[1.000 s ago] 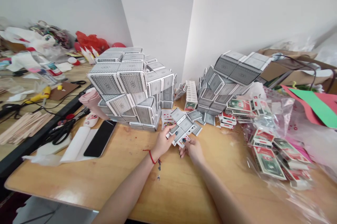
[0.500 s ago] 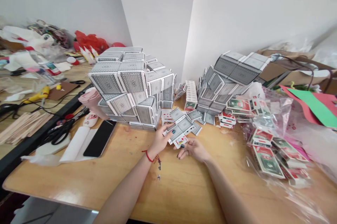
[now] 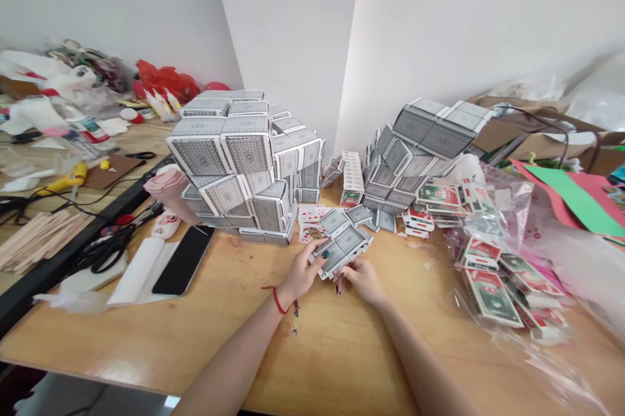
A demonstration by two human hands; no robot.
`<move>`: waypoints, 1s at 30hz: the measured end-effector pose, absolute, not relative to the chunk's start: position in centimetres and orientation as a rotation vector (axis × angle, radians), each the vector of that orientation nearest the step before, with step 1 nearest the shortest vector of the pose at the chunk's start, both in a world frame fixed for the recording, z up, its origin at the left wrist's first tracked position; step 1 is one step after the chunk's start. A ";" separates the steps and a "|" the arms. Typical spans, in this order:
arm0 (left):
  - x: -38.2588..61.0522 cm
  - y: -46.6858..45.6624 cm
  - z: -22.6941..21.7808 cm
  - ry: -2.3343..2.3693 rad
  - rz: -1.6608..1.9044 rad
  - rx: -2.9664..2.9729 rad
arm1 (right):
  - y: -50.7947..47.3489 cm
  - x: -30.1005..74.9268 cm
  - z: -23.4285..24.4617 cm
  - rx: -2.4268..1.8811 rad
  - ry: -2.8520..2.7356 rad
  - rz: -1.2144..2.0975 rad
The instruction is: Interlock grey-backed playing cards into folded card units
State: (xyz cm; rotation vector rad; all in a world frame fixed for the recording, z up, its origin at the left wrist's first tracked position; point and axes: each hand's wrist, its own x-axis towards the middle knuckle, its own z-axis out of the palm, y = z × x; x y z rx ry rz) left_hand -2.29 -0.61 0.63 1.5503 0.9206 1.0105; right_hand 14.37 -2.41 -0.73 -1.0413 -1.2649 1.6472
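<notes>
My left hand (image 3: 303, 273) and my right hand (image 3: 360, 278) both pinch a small block of folded grey-backed playing cards (image 3: 342, 248) just above the wooden table (image 3: 229, 331). The left thumb lies on its left side, and the right fingers grip its lower right edge. A red string bracelet circles my left wrist. Loose face-up cards (image 3: 312, 221) lie just behind the block. A big stacked structure of card blocks (image 3: 244, 165) stands behind on the left. A second, leaning card structure (image 3: 420, 142) stands behind on the right.
A black phone (image 3: 184, 260), white paper and black scissors (image 3: 110, 247) lie at the left. Red and green card boxes in clear plastic bags (image 3: 493, 266) crowd the right side. A second table with clutter and wooden sticks (image 3: 39, 237) stands further left.
The card block has been turned and lowered toward the table, so the red face card no longer shows. Both hands have closed in on it. The camera shifted slightly.
</notes>
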 end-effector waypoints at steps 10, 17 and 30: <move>-1.9 -1.4 1.5 0.834 1.031 1.489 | -2.1 14.5 -1.3 -0.999 -1.158 1.573; -1.7 -1.3 1.4 0.833 1.057 1.530 | -1.8 14.5 -1.9 -0.973 -1.151 1.540; -1.4 -1.2 0.7 0.890 1.012 1.603 | -1.7 15.0 -1.6 -1.047 -1.150 1.476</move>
